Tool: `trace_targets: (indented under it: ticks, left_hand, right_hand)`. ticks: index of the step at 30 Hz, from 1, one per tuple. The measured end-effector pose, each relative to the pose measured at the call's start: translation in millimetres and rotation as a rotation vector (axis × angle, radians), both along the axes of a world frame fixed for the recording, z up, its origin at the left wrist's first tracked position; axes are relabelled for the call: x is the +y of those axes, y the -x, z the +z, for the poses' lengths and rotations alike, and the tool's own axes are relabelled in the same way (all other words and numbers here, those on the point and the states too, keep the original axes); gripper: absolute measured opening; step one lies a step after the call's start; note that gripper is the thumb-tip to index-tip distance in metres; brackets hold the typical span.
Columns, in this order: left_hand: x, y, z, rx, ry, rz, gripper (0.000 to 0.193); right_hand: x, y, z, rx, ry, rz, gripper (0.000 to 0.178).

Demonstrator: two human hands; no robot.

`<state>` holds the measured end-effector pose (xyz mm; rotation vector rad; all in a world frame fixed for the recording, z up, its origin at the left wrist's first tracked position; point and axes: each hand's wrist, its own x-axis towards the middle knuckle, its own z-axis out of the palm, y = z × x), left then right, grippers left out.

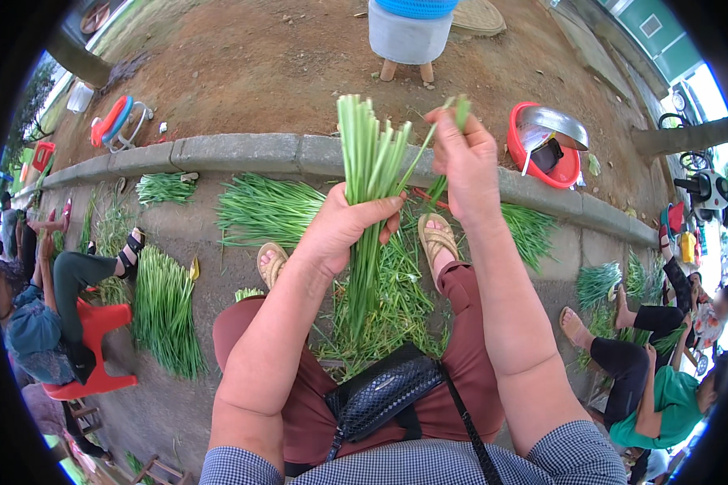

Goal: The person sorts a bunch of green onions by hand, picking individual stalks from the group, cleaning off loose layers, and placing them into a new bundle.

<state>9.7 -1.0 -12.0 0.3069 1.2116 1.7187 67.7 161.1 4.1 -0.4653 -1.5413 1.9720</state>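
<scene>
Upright in my left hand is a thick bunch of garlic chives, pale cut ends up and green leaves hanging down between my knees. Its fingers and thumb are closed round the middle of the bunch. Up and to the right, my right hand pinches a few green chive strands between thumb and fingers. One thin stalk slants from the bunch toward that hand. Below the bunch, a loose heap of chive leaves and trimmings covers the ground between my sandalled feet.
More chives lie by the stone curb, with another pile at left. A red basin with a metal lid stands beyond the curb. People sit on both sides, one on a red stool. A black bag rests on my lap.
</scene>
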Motion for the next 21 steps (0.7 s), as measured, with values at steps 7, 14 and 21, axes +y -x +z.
trace_targets:
  ticks: [7,14,21]
  left_hand:
    - [-7,13,2,-0.109,-0.008,0.121,0.02]
    - [-16,25,3,-0.064,-0.107,0.094,0.024]
    - [-11,15,-1,-0.062,-0.116,0.041,0.026]
  right_hand:
    - [87,-21,-4,0.268,0.557,-0.467,0.017]
    - [84,-35,9,0.05,0.084,-0.507,0.02]
    - [-6,0,1,-0.046,0.305,0.274,0.025]
